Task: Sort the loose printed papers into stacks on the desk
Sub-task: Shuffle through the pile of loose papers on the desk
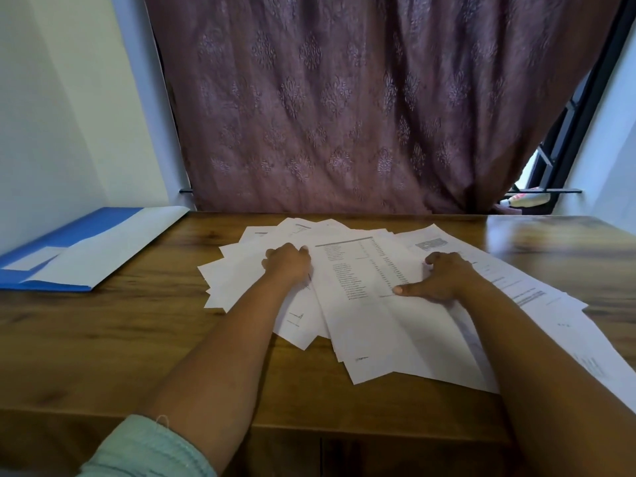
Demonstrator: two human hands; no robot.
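On the middle of a wooden desk [144, 325], two bare hands rest on a fanned spread of printed papers [371, 304]. The left hand [287, 263] lies on the left part of the spread with its fingers curled under, knuckles up, pressing on the sheets; whether it pinches a sheet cannot be told. The right hand [444, 277] lies on the right part of the spread, fingers bent over the sheets at the far side and the thumb stretched flat toward the left, pressing on the top sheet [378, 321]. That top sheet lies between the two hands, tilted, and carries columns of small print too blurred to read. Both forearms reach in from the near edge of the desk, and a pale green sleeve [148, 449] shows at the left elbow.

The papers overlap loosely, their corners pointing every way, and trail off from the top sheet toward the right edge of the desk. Well to the left of the papers, at the far left corner of the desk, lies a blue folder [69, 235] with a large white envelope [113, 249] resting on it. Behind the desk, beyond the papers, hangs a brownish-purple patterned curtain [344, 105]. To the right of the curtain a dark window frame [557, 146] shows, and pale walls [51, 115] stand to either side.
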